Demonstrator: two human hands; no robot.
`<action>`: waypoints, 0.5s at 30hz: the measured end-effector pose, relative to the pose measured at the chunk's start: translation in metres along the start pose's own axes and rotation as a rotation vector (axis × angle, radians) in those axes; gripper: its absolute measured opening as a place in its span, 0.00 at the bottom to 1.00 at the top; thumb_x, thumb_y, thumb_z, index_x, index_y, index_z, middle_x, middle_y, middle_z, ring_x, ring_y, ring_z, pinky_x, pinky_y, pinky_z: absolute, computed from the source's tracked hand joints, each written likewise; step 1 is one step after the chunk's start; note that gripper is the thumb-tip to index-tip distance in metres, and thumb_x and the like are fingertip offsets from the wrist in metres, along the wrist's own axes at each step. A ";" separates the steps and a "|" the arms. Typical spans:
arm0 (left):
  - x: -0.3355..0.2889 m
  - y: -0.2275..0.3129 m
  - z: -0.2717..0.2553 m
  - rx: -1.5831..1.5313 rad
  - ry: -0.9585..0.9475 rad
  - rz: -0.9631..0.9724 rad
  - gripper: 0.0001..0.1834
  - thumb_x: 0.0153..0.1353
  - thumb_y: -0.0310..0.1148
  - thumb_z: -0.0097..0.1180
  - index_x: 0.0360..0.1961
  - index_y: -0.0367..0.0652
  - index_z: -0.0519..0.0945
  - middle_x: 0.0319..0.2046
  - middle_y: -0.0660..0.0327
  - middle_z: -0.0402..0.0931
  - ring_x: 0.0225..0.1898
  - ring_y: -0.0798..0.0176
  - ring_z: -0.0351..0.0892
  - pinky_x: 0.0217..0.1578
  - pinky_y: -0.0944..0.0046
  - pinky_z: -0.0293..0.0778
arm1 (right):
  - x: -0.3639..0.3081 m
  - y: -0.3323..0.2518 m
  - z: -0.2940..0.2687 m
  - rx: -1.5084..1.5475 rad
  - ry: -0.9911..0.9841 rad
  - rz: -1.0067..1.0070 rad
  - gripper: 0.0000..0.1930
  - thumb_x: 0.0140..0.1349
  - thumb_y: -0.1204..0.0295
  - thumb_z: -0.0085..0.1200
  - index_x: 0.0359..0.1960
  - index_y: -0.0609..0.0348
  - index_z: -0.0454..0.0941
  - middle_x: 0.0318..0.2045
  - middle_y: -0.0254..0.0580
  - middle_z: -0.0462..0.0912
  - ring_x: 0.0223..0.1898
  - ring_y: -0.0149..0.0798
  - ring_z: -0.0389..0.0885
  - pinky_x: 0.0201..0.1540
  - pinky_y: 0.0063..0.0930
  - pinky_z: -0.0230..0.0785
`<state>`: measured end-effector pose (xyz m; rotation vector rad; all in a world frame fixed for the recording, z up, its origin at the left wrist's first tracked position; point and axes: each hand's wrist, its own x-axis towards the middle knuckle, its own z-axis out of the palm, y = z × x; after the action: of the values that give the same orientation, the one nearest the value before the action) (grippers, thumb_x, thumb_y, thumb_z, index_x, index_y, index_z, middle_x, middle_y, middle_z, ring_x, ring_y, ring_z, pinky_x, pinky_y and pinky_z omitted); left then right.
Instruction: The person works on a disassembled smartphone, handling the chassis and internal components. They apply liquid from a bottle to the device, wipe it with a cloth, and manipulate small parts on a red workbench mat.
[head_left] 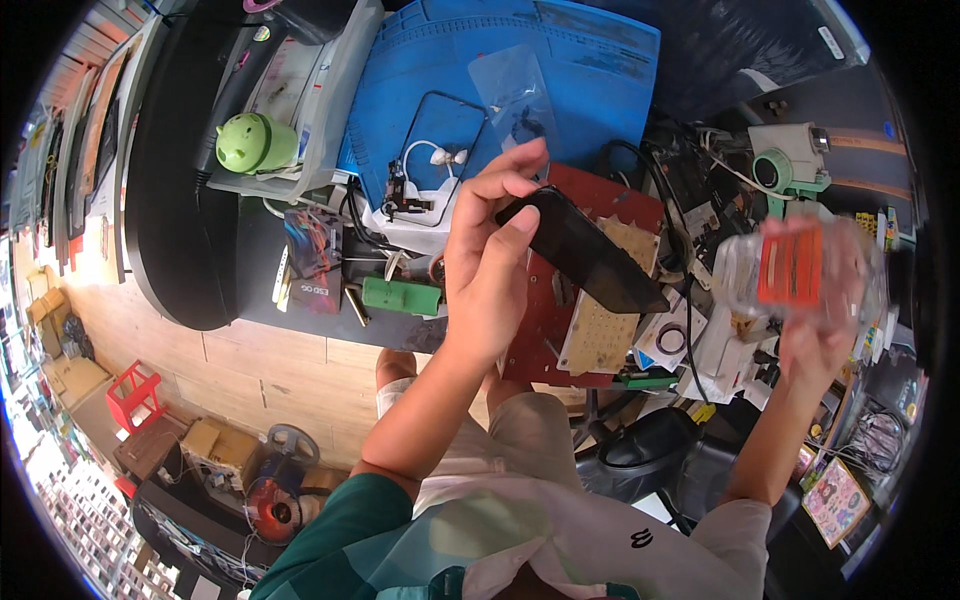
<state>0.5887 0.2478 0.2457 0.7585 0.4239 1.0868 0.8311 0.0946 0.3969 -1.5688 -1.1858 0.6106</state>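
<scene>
Pinching one end of a dark phone [590,255] between thumb and fingers, our left hand [490,250] held it tilted over the red board [528,345]. The thumb lay at the phone's end toward the board's left side, and the far end jutted free toward the board's right side. We could not tell whether that far corner touched the tan plate [600,330] on the red board or hung above it. To the right of the red board, our right hand [812,350] was wrapped around a clear bottle [790,268] with an orange label; both were blurred, so we could not make out how each finger sat. The blue mat [600,60] lay beyond the red board, and a green block [400,296] lay to its left.

We judged the phone light enough for one hand, stiff and flat, with a smooth face likely to slip under a fingertip. Its face seemed the fragile part, so pressing on the middle looked risky. Taking it by both long edges, near mid-length, promised better balance than the end pinch. The bottle looked thin-walled and likely to give under a squeeze, so we favoured a gentle hold around the label.
</scene>
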 end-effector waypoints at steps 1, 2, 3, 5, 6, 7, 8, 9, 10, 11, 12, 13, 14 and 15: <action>0.000 0.001 0.000 0.022 0.009 -0.006 0.10 0.76 0.28 0.50 0.55 0.40 0.73 0.67 0.46 0.70 0.72 0.50 0.67 0.71 0.47 0.65 | -0.011 -0.007 0.005 -0.033 -0.005 0.004 0.53 0.53 0.51 0.78 0.73 0.70 0.61 0.60 0.63 0.78 0.61 0.56 0.79 0.62 0.46 0.75; -0.001 0.003 0.001 0.044 0.017 -0.015 0.10 0.76 0.27 0.51 0.55 0.39 0.73 0.64 0.48 0.73 0.69 0.52 0.71 0.69 0.50 0.67 | -0.022 -0.014 0.009 -0.068 -0.009 0.008 0.54 0.53 0.47 0.78 0.71 0.71 0.62 0.57 0.62 0.80 0.58 0.52 0.81 0.59 0.43 0.77; -0.003 0.005 0.000 0.041 0.012 -0.052 0.10 0.76 0.26 0.53 0.55 0.39 0.73 0.61 0.50 0.75 0.65 0.56 0.73 0.66 0.54 0.68 | -0.041 -0.020 0.016 -0.092 -0.016 0.021 0.52 0.53 0.50 0.78 0.70 0.69 0.63 0.58 0.61 0.80 0.60 0.53 0.80 0.61 0.45 0.75; 0.000 0.011 -0.001 0.029 0.005 -0.130 0.10 0.75 0.25 0.55 0.54 0.39 0.74 0.54 0.56 0.78 0.57 0.64 0.76 0.61 0.61 0.71 | -0.083 -0.024 0.040 0.001 -0.086 0.032 0.47 0.52 0.56 0.78 0.69 0.66 0.66 0.59 0.60 0.81 0.62 0.55 0.79 0.65 0.49 0.71; 0.003 0.012 0.001 0.065 -0.034 -0.152 0.10 0.75 0.25 0.56 0.54 0.39 0.74 0.52 0.58 0.78 0.55 0.66 0.76 0.59 0.63 0.70 | -0.108 -0.021 0.054 0.106 -0.115 0.036 0.45 0.52 0.59 0.79 0.68 0.64 0.67 0.59 0.60 0.81 0.63 0.56 0.79 0.67 0.51 0.69; 0.008 0.018 0.001 0.109 -0.071 -0.171 0.10 0.75 0.24 0.56 0.54 0.39 0.74 0.50 0.60 0.78 0.53 0.68 0.76 0.57 0.65 0.70 | -0.129 -0.016 0.071 0.235 -0.146 0.045 0.43 0.52 0.61 0.79 0.67 0.62 0.69 0.60 0.59 0.81 0.64 0.56 0.78 0.69 0.53 0.67; 0.012 0.023 -0.001 0.168 -0.110 -0.181 0.10 0.75 0.24 0.57 0.54 0.39 0.74 0.49 0.62 0.78 0.51 0.71 0.76 0.55 0.67 0.70 | -0.148 -0.008 0.094 0.365 -0.176 0.056 0.41 0.52 0.64 0.79 0.67 0.60 0.70 0.60 0.59 0.81 0.66 0.57 0.77 0.71 0.55 0.65; 0.017 0.028 0.001 0.214 -0.163 -0.175 0.10 0.75 0.26 0.58 0.54 0.38 0.74 0.47 0.63 0.79 0.49 0.72 0.76 0.52 0.70 0.71 | -0.159 -0.010 0.117 0.441 -0.188 0.100 0.40 0.52 0.67 0.79 0.66 0.59 0.71 0.61 0.58 0.81 0.67 0.58 0.77 0.73 0.57 0.63; 0.021 0.029 -0.007 0.276 -0.199 -0.201 0.10 0.75 0.26 0.58 0.53 0.38 0.74 0.46 0.64 0.79 0.48 0.73 0.76 0.51 0.70 0.71 | -0.168 -0.006 0.146 0.481 -0.194 0.185 0.38 0.52 0.70 0.79 0.65 0.57 0.72 0.61 0.58 0.81 0.68 0.59 0.76 0.75 0.59 0.61; 0.027 0.035 -0.009 0.319 -0.237 -0.231 0.10 0.76 0.26 0.58 0.53 0.38 0.74 0.46 0.64 0.79 0.48 0.73 0.76 0.50 0.71 0.71 | -0.167 -0.022 0.173 0.466 -0.185 0.311 0.39 0.52 0.72 0.79 0.66 0.57 0.72 0.62 0.55 0.81 0.69 0.56 0.75 0.74 0.54 0.63; 0.033 0.040 -0.007 0.369 -0.292 -0.251 0.09 0.76 0.26 0.58 0.53 0.38 0.74 0.45 0.64 0.79 0.47 0.74 0.76 0.49 0.71 0.72 | -0.172 -0.020 0.190 0.470 -0.235 0.427 0.38 0.54 0.75 0.76 0.68 0.58 0.71 0.64 0.52 0.80 0.69 0.52 0.76 0.74 0.47 0.64; 0.037 0.047 -0.004 0.424 -0.332 -0.275 0.08 0.76 0.26 0.58 0.52 0.37 0.75 0.44 0.65 0.79 0.46 0.74 0.77 0.47 0.73 0.72 | -0.173 -0.017 0.209 0.438 -0.275 0.476 0.38 0.55 0.76 0.73 0.69 0.58 0.70 0.65 0.51 0.79 0.70 0.50 0.75 0.74 0.44 0.64; 0.042 0.057 -0.003 0.510 -0.394 -0.260 0.08 0.75 0.26 0.59 0.51 0.37 0.75 0.44 0.65 0.80 0.46 0.74 0.77 0.47 0.72 0.73 | -0.171 -0.014 0.230 0.409 -0.331 0.522 0.37 0.56 0.77 0.71 0.70 0.59 0.70 0.66 0.49 0.78 0.71 0.48 0.74 0.73 0.42 0.65; 0.048 0.063 -0.003 0.591 -0.461 -0.246 0.08 0.75 0.26 0.59 0.51 0.37 0.75 0.44 0.65 0.80 0.46 0.74 0.77 0.46 0.72 0.73 | -0.170 -0.005 0.252 0.456 -0.329 0.476 0.37 0.57 0.78 0.69 0.70 0.59 0.69 0.67 0.49 0.77 0.72 0.47 0.73 0.74 0.41 0.64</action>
<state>0.5675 0.3078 0.2920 1.4032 0.4295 0.5223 0.5520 0.0473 0.2863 -1.3818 -0.8145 1.3908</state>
